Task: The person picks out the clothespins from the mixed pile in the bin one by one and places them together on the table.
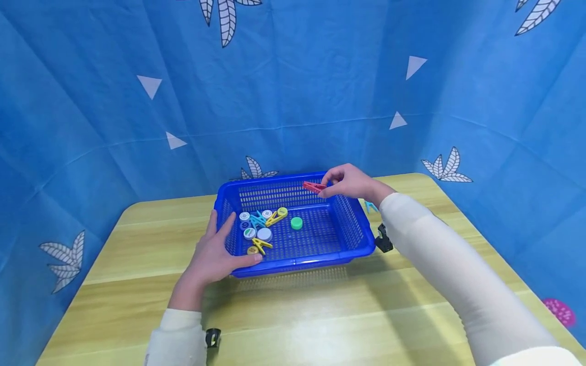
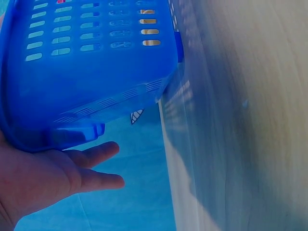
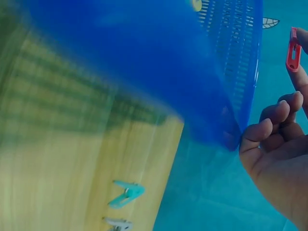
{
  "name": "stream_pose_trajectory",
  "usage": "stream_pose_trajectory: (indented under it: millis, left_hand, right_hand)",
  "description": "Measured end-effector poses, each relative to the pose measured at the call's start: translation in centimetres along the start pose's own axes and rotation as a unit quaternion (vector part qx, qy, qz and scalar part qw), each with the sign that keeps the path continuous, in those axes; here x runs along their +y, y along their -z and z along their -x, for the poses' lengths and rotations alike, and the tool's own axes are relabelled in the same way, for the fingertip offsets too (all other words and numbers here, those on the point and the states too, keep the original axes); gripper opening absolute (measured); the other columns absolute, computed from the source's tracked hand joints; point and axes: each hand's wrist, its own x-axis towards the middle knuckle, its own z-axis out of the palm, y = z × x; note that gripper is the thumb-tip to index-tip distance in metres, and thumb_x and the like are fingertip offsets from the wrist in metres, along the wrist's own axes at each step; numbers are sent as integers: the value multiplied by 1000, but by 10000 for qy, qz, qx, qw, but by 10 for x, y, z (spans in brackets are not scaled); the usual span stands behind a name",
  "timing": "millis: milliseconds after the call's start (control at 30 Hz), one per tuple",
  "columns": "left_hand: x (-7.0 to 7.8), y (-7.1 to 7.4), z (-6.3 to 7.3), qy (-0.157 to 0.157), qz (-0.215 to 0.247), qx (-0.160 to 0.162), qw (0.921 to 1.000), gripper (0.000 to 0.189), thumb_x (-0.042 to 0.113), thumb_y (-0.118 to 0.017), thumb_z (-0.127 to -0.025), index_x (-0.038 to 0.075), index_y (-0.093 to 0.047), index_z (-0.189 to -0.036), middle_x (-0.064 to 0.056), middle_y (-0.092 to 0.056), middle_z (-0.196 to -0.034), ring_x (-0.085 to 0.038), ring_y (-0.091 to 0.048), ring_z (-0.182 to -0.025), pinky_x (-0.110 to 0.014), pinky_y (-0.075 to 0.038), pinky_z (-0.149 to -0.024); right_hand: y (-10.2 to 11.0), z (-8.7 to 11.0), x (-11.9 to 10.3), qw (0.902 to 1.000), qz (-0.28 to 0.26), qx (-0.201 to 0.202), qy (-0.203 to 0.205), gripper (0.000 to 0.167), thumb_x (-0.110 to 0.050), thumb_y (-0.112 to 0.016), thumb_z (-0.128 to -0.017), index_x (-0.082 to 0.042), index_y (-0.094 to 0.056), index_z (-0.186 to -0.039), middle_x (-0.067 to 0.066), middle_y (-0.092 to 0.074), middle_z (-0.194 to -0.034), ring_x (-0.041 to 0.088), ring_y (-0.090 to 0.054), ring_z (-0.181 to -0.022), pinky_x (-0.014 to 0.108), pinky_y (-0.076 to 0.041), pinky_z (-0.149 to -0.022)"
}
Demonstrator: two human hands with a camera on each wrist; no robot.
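Observation:
A blue plastic basket (image 1: 316,258) with slotted walls stands on the table. My left hand (image 1: 212,259) rests at its front left corner, thumb along the front rim and straight fingers spread at the left side. Over the back right part of the basket, my right hand (image 1: 350,182) pinches a red clothespin (image 1: 313,187) between thumb and index finger. Inside, the left part holds several bottle caps, including a large whitish cap (image 1: 264,234), with light blue clothespins (image 1: 258,219) and yellow clothespins (image 1: 261,246) among them. A green cap (image 1: 296,223) lies nearer the middle.
Right of the basket, a teal clothespin (image 3: 127,193) and a whitish clothespin (image 3: 118,224) lie on the wooden table (image 1: 311,315). A blue patterned curtain (image 1: 316,91) hangs behind the table and along both sides.

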Motion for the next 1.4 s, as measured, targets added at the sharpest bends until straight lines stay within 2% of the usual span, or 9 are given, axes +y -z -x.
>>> stream_pose_trajectory:
  millis: [333,600,767,967,1133,1400]
  left_hand:
    - [0,-3,0,-6,20,-29,10000,133,79,-76,-61,24,-10,-162,-7,22,-164,-59,-5,-142,-77,-24,-99]
    - [0,-3,-1,-4,24,-37,10000,133,79,-76,-62,21,-10,-162,-8,22,-164,-60,-5,-141,-77,-24,-99]
    - [1,-2,1,12,35,-47,10000,133,79,-76,-62,22,-10,-162,-8,22,-164,-60,-6,-141,-77,-24,-99]
    - [4,-1,0,0,50,-57,10000,132,78,-76,-63,22,-9,-162,-8,22,-164,-60,-6,-141,-77,-24,-99]
    - [5,1,1,3,69,-68,10000,129,73,-78,-66,21,-9,-162,-8,23,-163,-60,-5,-141,-77,-23,-99]
    - [4,0,2,-14,69,-52,10000,132,79,-75,-63,21,-10,-162,-9,21,-164,-59,-5,-142,-77,-24,-100]
  right_hand:
    - [8,28,13,9989,-69,457,-49,27,-31,-85,-80,-13,-73,-97,5,-51,-83,24,-46,-80,34,-37,-64]
    - [7,48,36,9934,-364,1062,-231,29,-29,-83,-82,-9,-71,-100,10,-53,-97,29,-45,-93,36,-38,-66]
    - [4,59,54,9898,-511,1237,-485,31,-30,-82,-84,-8,-70,-103,12,-54,-107,31,-44,-103,38,-41,-71]
    - [3,68,69,9839,-672,1541,-608,32,-30,-82,-84,-8,-71,-104,10,-50,-95,28,-45,-92,36,-39,-67]
    - [0,73,79,9784,-870,1797,-541,31,-29,-81,-85,-5,-70,-102,6,-47,-84,23,-44,-80,32,-36,-62]
    - [-9,91,99,9648,-1176,2280,-573,34,-23,-80,-85,2,-68,-105,5,-48,-85,19,-45,-80,27,-40,-63]
